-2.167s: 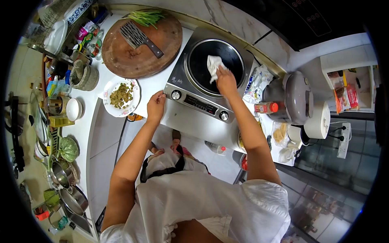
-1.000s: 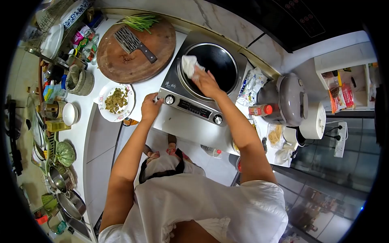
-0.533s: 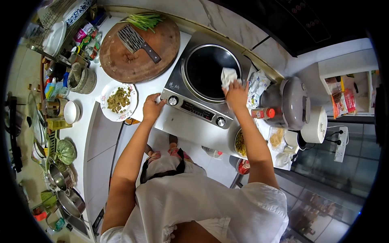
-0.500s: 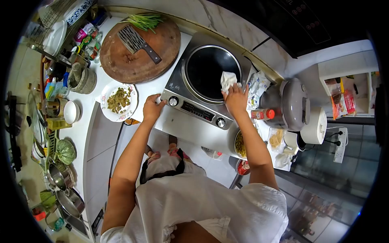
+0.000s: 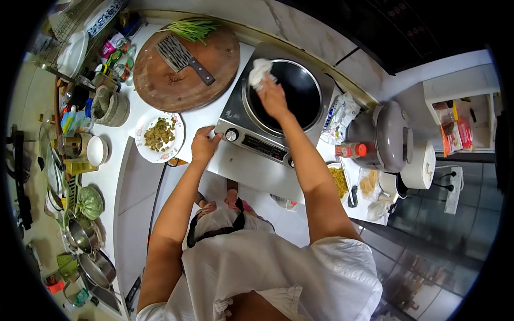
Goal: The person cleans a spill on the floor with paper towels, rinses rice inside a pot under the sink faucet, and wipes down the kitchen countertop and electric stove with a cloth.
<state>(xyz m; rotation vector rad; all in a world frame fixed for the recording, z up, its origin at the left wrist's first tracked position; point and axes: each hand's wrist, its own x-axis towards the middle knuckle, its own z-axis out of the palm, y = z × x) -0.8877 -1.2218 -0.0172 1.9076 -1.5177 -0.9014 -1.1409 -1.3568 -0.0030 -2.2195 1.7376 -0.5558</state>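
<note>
My right hand (image 5: 273,98) presses a crumpled white cloth (image 5: 261,74) against the upper left rim of the black concave pan (image 5: 294,88). Its fingers are closed on the cloth. The pan sits in the steel induction cooker (image 5: 232,113), which has two front knobs and a dark control panel. At the cooker's front left corner, my left hand (image 5: 205,145) grips the edge, thumb near the left knob (image 5: 231,135). Just left of that hand is a flowered plate (image 5: 142,143) with chopped brownish-green food (image 5: 159,134).
A round wooden board (image 5: 155,91) carries a cleaver (image 5: 184,60) and green stalks (image 5: 194,29). Right of the cooker are a foil-like bag (image 5: 341,115), a red-capped jar (image 5: 350,150), a grey rice cooker (image 5: 393,136) and a dish of yellowish food (image 5: 338,181). A stone mortar (image 5: 110,107) stands left.
My right hand has carried the cloth from the pan's lower right rim to its upper left rim. My left hand stays at the cooker's corner.
</note>
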